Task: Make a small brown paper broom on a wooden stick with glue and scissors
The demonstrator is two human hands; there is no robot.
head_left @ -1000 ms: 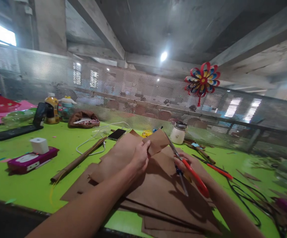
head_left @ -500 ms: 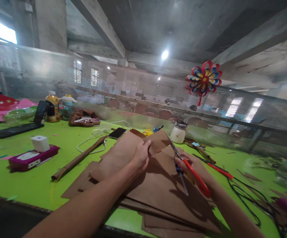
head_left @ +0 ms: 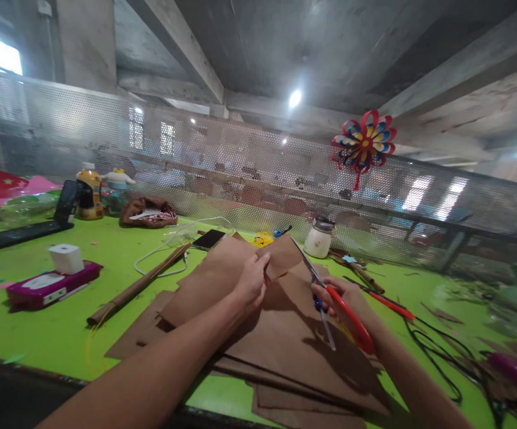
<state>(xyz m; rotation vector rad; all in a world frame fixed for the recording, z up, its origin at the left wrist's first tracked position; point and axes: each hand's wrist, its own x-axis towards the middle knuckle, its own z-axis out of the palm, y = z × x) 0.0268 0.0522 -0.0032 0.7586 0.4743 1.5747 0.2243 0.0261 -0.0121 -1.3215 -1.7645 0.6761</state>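
Observation:
My left hand (head_left: 253,279) pinches a small brown paper piece (head_left: 284,255) above a spread of larger brown paper sheets (head_left: 303,330). In my right hand (head_left: 341,296) are scissors with red handles (head_left: 350,319). Their metal blades (head_left: 304,257) point up and away from me, along the right edge of the small piece. Below the same hand, a dark blue part with a thin metal blade (head_left: 327,330) hangs down; my fingers partly hide it, and its kind cannot be made out.
A brown rolled stick (head_left: 137,286) and a phone (head_left: 209,239) lie left of the paper. Further left is a purple power strip (head_left: 55,286) with a white charger (head_left: 66,258). A lidded white jar (head_left: 319,238) stands behind. Right lie a red-handled tool (head_left: 392,305) and black cables (head_left: 432,351).
The whole view has shifted slightly, so everything sits a little further left. Both hands keep nearly the same pose on the paper and the scissors.

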